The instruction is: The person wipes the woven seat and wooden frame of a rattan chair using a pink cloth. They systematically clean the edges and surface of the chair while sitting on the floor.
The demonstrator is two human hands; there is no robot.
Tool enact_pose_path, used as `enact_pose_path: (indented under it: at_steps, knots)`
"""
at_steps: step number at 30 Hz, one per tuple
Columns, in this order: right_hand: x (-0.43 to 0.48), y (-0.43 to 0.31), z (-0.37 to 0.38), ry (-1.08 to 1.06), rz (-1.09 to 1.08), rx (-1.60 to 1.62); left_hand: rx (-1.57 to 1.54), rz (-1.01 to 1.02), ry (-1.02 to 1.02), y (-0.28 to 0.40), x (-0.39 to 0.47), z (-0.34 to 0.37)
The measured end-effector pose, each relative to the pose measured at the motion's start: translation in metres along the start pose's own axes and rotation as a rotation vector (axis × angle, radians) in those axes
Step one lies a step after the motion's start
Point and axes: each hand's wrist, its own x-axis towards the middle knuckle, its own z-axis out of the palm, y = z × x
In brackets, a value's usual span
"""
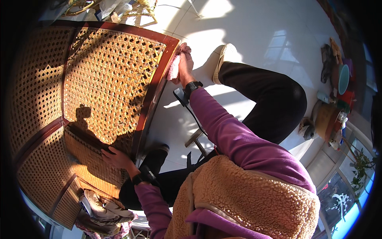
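My right hand holds a pink terry cloth against the outer edge of a red-brown wooden frame. The frame borders a woven cane panel of a large piece of cane furniture. My left hand rests, fingers spread, near the dark edge of a flat woven rattan surface below the panel. Nothing shows in its grasp. Sunlight falls on the cane, with my shadow across its lower part.
Folded clothes lie at the lower left. A wooden stool leg stands near my legs. At the right wall are a turquoise basin, shoes and a brown pot. A wicker item stands beyond the furniture.
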Motion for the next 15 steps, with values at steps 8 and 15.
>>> enact_pose_path:
  at_steps: [8,15]
  knots:
    - [-0.127,0.068,-0.032,-0.056,0.354,-0.357,0.067,-0.053,0.006,0.004,-0.003,0.005]
    - [-0.240,0.148,-0.053,-0.204,1.007,-0.297,-0.047,-0.060,0.026,0.008,-0.006,0.007]
